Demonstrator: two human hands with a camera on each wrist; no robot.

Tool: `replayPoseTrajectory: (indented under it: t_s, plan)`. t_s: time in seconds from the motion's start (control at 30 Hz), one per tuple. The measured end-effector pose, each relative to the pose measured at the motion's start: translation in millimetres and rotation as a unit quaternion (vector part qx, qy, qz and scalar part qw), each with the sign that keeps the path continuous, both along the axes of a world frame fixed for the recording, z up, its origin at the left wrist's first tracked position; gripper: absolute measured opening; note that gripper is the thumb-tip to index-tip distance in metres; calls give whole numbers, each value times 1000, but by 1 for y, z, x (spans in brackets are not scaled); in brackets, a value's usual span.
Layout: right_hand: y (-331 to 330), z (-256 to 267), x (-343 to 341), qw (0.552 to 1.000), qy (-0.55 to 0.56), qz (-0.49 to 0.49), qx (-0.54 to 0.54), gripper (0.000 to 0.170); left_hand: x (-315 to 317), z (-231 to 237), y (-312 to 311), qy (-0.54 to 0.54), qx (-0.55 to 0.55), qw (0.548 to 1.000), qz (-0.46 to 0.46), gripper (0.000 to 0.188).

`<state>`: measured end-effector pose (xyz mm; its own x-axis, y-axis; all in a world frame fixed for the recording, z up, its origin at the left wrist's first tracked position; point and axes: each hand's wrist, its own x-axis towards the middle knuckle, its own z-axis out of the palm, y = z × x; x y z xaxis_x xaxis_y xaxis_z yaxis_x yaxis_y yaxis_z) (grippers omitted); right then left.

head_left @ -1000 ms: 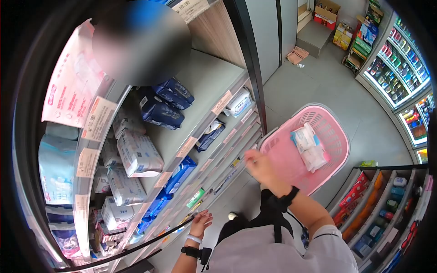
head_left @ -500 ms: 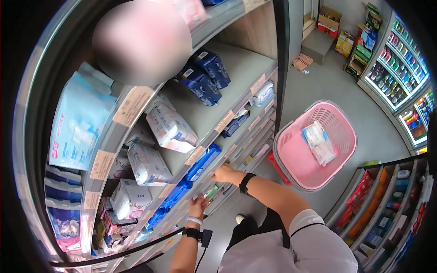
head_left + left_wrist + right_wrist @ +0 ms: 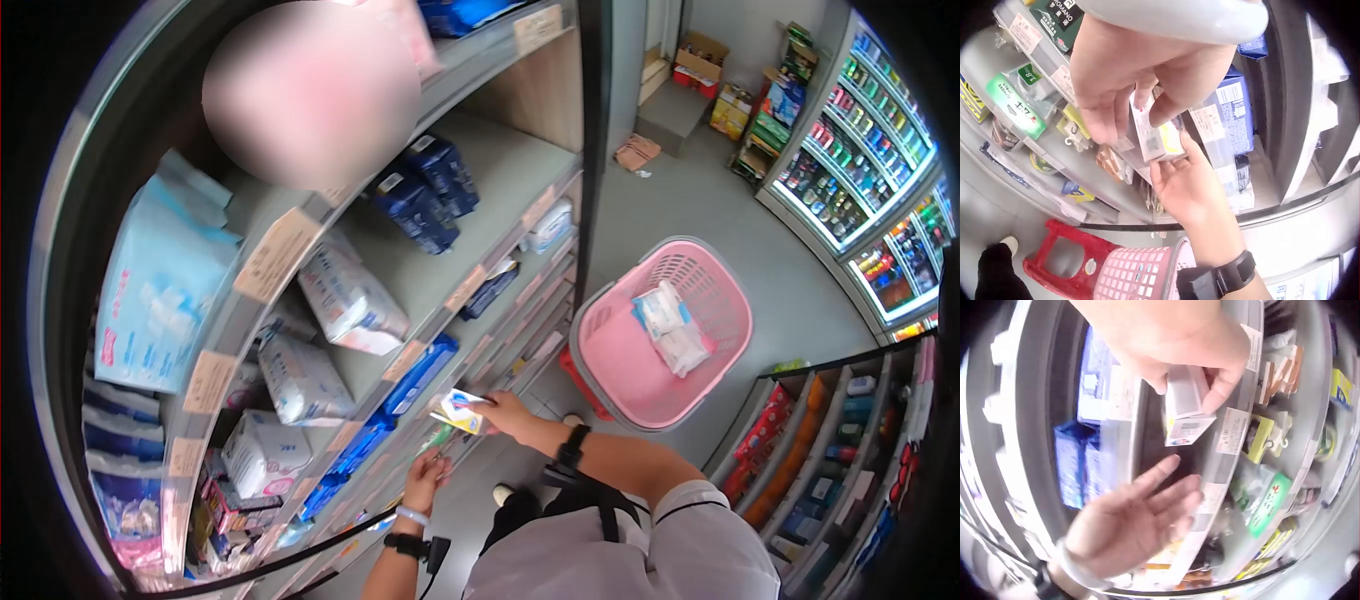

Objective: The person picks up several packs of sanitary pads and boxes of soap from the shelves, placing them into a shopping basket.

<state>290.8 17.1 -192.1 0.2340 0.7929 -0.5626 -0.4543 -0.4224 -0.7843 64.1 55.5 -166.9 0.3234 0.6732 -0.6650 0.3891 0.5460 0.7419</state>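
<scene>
White and yellow, the small box (image 3: 460,411) is pinched in the right hand (image 3: 512,416) at the shelves (image 3: 515,160), the left hand (image 3: 428,478) near it with fingers apart and empty, while two packs (image 3: 660,310) already lie in the pink basket (image 3: 612,348) and this box is outside.

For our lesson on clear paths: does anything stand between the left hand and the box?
Nothing visible does: an open gap separates the left hand from the box, which the right hand holds.

Grey shelf (image 3: 515,155) bearing dark-blue packs (image 3: 415,215), white pack (image 3: 352,298), grey floor (image 3: 670,205), crumpled pinkish cloth (image 3: 637,152) on it
</scene>
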Motion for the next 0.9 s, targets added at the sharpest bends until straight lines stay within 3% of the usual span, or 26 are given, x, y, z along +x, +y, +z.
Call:
replayPoseTrajectory:
  t_s: [0.07, 0.17, 0.2, 0.27, 0.37, 0.43, 0.47, 0.53, 0.67, 0.73, 0.9]
  plan:
    - [-42, 16, 36, 996, 38, 51, -61, 50, -11, -3, -10, -7, -14, 1000, -7, 34]
    - [-110, 33, 93, 996, 69, -44, -45, 45, -22, -16, -23, -14, -48, 999, 14, 32]
    - [-126, 47, 115, 995, 33, -85, -46, 42, -22, -20, -27, -18, -70, 997, 39, 30]
    - [-152, 29, 156, 978, -15, -186, -89, 35, -13, -26, -34, 6, -81, 996, 31, 30]
    - [-159, -4, 210, 961, -62, -227, -144, 33, 9, -24, -41, 41, -97, 994, 16, 30]
    - [-151, -54, 238, 926, -174, -261, -210, 35, 24, -22, -45, 31, -114, 993, 16, 31]
    - [-148, -76, 248, 927, -173, -256, -212, 35, 31, -20, -47, 33, -117, 992, 21, 31]
    - [-141, -116, 266, 849, -424, -137, -285, 38, 42, -15, -50, 47, -132, 990, 36, 31]
    - [-123, -178, 266, 830, -438, -149, -311, 37, 41, -3, -62, 69, -140, 986, 63, 32]
    - [-120, -195, 263, 799, -471, -122, -353, 29, 32, 2, -67, 85, -139, 984, 71, 32]
    - [-122, -210, 262, 815, -435, -109, -366, 32, 27, 4, -69, 108, -146, 980, 78, 31]
